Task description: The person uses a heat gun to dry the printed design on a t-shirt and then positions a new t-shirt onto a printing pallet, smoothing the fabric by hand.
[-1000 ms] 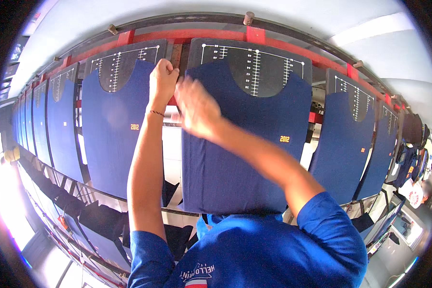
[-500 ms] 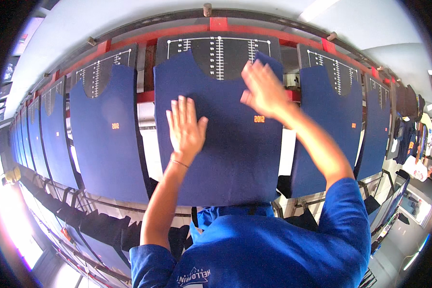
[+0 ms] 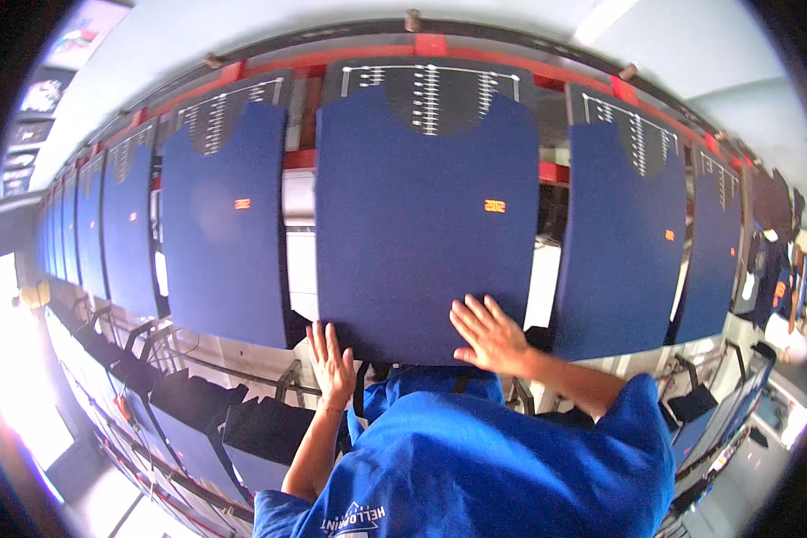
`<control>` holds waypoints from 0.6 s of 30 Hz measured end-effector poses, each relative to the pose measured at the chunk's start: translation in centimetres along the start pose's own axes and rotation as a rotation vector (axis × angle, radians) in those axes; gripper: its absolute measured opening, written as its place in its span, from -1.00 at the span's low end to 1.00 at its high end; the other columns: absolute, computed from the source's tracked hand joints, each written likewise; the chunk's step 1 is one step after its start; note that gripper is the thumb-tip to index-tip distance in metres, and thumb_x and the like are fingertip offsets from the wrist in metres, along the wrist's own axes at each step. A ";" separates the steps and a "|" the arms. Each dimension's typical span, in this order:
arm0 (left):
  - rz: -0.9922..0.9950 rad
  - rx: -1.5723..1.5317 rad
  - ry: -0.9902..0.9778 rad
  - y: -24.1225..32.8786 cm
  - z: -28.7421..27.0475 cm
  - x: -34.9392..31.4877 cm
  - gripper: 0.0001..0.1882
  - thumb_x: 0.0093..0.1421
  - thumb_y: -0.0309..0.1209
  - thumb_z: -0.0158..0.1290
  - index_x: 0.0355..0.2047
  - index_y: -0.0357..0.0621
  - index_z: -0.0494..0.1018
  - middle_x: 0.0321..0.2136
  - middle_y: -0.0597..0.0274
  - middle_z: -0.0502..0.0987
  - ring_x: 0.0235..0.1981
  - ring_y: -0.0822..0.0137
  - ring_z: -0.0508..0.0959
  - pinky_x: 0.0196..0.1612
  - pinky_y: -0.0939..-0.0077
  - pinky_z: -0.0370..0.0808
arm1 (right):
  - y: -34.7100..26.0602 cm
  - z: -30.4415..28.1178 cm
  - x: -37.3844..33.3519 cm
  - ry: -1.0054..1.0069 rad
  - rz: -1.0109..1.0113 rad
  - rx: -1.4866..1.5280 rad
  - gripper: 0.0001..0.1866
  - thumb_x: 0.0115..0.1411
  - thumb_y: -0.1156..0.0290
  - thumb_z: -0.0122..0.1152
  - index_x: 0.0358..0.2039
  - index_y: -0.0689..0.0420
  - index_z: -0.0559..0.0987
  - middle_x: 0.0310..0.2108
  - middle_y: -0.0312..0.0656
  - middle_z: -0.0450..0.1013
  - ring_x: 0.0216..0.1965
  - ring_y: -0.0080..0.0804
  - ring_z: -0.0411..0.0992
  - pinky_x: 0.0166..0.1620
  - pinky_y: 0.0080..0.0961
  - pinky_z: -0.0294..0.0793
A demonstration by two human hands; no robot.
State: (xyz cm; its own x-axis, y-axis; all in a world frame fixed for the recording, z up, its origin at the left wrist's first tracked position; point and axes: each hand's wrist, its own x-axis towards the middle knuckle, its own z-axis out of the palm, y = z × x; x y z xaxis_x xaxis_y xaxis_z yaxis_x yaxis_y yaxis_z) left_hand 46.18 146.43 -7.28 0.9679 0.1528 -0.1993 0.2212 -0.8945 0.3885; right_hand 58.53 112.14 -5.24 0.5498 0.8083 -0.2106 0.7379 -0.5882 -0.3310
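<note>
A navy blue shirt (image 3: 421, 224) is stretched flat over a dark board (image 3: 430, 90) with white ruler marks at its top. A small orange print (image 3: 494, 205) sits on its right side. My left hand (image 3: 332, 359) lies flat with fingers spread on the shirt's lower left edge. My right hand (image 3: 489, 336) presses flat on the lower right part of the same shirt. Neither hand grips anything. My blue-sleeved arms and chest (image 3: 475, 457) fill the bottom of the view.
More boards with navy shirts stand in a row on both sides, the nearest at left (image 3: 224, 224) and right (image 3: 628, 242). A red rail (image 3: 350, 58) runs behind them. Empty dark boards on metal arms (image 3: 197, 403) lie lower left. Hanging garments (image 3: 776, 269) are at far right.
Both hands have slid from the shirt's neckline down over its front to the lower edge. The shirt now lies flat on the board.
</note>
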 end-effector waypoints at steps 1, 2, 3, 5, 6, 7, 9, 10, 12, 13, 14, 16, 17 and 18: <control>-0.052 -0.114 0.092 -2.3 1.1 -2.7 -0.31 0.33 -0.17 -0.18 0.34 -0.33 -0.03 0.34 -0.33 -0.05 0.35 -0.28 -0.01 0.37 -0.10 -0.08 | -2.1 0.8 0.2 0.049 -0.003 -0.011 -0.22 0.29 -0.22 -0.17 0.30 0.12 0.27 0.36 -0.11 0.11 0.39 -0.10 0.01 0.37 -0.01 -0.05; -0.149 -0.065 -0.012 -4.2 1.4 -4.7 -0.31 0.35 -0.21 -0.16 0.35 -0.33 -0.07 0.33 -0.34 -0.03 0.35 -0.28 0.01 0.36 -0.06 -0.03 | -3.9 1.7 1.2 0.094 -0.019 -0.025 -0.22 0.28 -0.23 -0.16 0.30 0.12 0.27 0.36 -0.12 0.11 0.39 -0.11 0.01 0.37 -0.01 -0.05; -0.173 0.049 -0.112 -6.3 1.7 -7.1 -0.36 0.35 -0.29 -0.14 0.34 -0.33 -0.04 0.32 -0.33 0.01 0.34 -0.23 0.06 0.36 0.00 0.02 | -5.8 2.3 2.8 0.135 -0.039 -0.033 -0.21 0.28 -0.23 -0.16 0.31 0.11 0.27 0.37 -0.14 0.11 0.39 -0.12 0.01 0.37 -0.01 -0.06; -0.225 -0.214 -0.101 -10.6 2.7 -10.4 -0.37 0.27 -0.39 -0.05 0.27 -0.45 0.06 0.26 -0.40 0.11 0.29 -0.27 0.15 0.34 0.04 0.08 | -9.7 3.7 7.4 0.192 -0.135 -0.048 -0.19 0.25 -0.24 -0.12 0.32 0.11 0.25 0.37 -0.16 0.10 0.40 -0.14 0.00 0.38 -0.02 -0.08; -0.355 -0.191 -0.019 -12.9 2.7 -10.5 -0.42 0.29 -0.41 -0.07 0.25 -0.45 0.09 0.24 -0.38 0.16 0.27 -0.25 0.18 0.33 0.06 0.10 | -11.6 4.1 10.2 0.178 -0.183 -0.039 -0.15 0.22 -0.26 -0.11 0.33 0.11 0.22 0.38 -0.17 0.09 0.41 -0.16 -0.02 0.39 -0.03 -0.12; -0.476 -0.169 0.059 -15.2 2.1 -10.4 -0.46 0.30 -0.42 -0.09 0.23 -0.44 0.13 0.21 -0.37 0.21 0.26 -0.22 0.22 0.33 0.09 0.12 | -13.4 4.3 13.1 0.177 -0.208 -0.040 -0.13 0.22 -0.26 -0.10 0.34 0.13 0.20 0.39 -0.17 0.08 0.41 -0.16 -0.03 0.40 -0.04 -0.14; -0.498 -0.048 0.373 -21.2 -1.3 -8.3 -0.59 0.36 -0.43 -0.14 0.15 -0.42 0.21 0.15 -0.32 0.28 0.20 -0.19 0.28 0.30 0.08 0.17 | -17.4 4.6 19.0 0.261 -0.192 0.134 -0.09 0.22 -0.25 -0.10 0.35 0.22 0.13 0.39 -0.05 0.03 0.41 -0.12 -0.04 0.40 -0.03 -0.11; -0.509 -0.008 0.494 -22.2 -4.4 -5.1 -0.59 0.36 -0.42 -0.11 0.14 -0.40 0.22 0.12 -0.28 0.30 0.17 -0.19 0.30 0.27 0.08 0.21 | -18.4 4.2 21.9 0.266 -0.168 0.168 -0.09 0.23 -0.23 -0.09 0.35 0.24 0.09 0.39 0.01 0.00 0.41 -0.06 -0.04 0.39 -0.01 -0.10; -0.402 0.168 0.627 -27.8 -10.3 -1.9 -0.60 0.35 -0.42 -0.09 0.14 -0.37 0.24 0.09 -0.23 0.34 0.15 -0.17 0.32 0.22 0.07 0.25 | -19.9 1.7 27.5 0.264 -0.047 0.283 -0.08 0.25 -0.15 -0.03 0.36 0.30 0.01 0.39 0.13 -0.08 0.40 0.06 -0.07 0.38 0.00 -0.08; -0.386 0.142 0.664 -29.5 -13.6 0.3 -0.61 0.35 -0.41 -0.09 0.13 -0.36 0.27 0.07 -0.21 0.36 0.13 -0.14 0.34 0.21 0.08 0.27 | -20.8 0.5 29.8 0.254 0.074 0.359 -0.08 0.25 -0.09 0.03 0.36 0.33 -0.03 0.39 0.19 -0.12 0.40 0.12 -0.09 0.38 0.01 -0.08; -0.338 0.106 0.702 -32.1 -16.4 2.8 -0.62 0.34 -0.42 -0.08 0.11 -0.36 0.30 0.04 -0.18 0.39 0.11 -0.14 0.36 0.17 0.10 0.29 | -21.2 1.2 32.0 0.364 0.202 0.507 -0.09 0.29 -0.08 -0.02 0.33 0.43 -0.03 0.38 0.32 -0.18 0.38 0.28 -0.13 0.38 0.04 -0.12; -0.330 -0.137 0.595 -37.5 -19.8 8.1 -0.65 0.36 -0.38 -0.08 0.08 -0.34 0.35 0.02 -0.08 0.44 0.08 0.03 0.43 0.13 0.21 0.33 | -20.6 3.9 36.1 0.699 0.442 0.645 -0.12 0.25 0.15 0.13 0.34 0.39 -0.07 0.38 0.29 -0.15 0.40 0.18 -0.15 0.40 -0.14 -0.15; -0.371 -0.291 0.517 -39.6 -21.6 10.4 -0.66 0.37 -0.37 -0.08 0.07 -0.31 0.37 0.00 0.00 0.46 0.05 0.11 0.46 0.11 0.27 0.36 | -20.0 4.2 37.4 0.630 0.613 0.893 -0.12 0.30 0.11 0.08 0.36 0.38 -0.12 0.39 0.28 -0.17 0.42 0.13 -0.19 0.41 -0.23 -0.18; -0.279 -0.337 0.393 -41.4 -22.6 13.6 -0.62 0.39 -0.31 -0.12 0.09 -0.32 0.36 0.04 -0.02 0.45 0.08 0.14 0.43 0.14 0.29 0.33 | -19.5 6.0 38.4 0.698 0.737 1.060 -0.16 0.36 0.00 -0.06 0.35 0.39 -0.09 0.39 0.24 -0.15 0.41 0.02 -0.10 0.40 -0.24 -0.12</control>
State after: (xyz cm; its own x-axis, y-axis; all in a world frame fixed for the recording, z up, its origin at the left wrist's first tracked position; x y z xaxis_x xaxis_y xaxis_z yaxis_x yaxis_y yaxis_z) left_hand 52.84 195.08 -5.73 0.8249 0.5652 -0.0114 0.4370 -0.6249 0.6469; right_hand 62.87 154.78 -12.41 0.9677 -0.0175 -0.2517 -0.2446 -0.3096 -0.9189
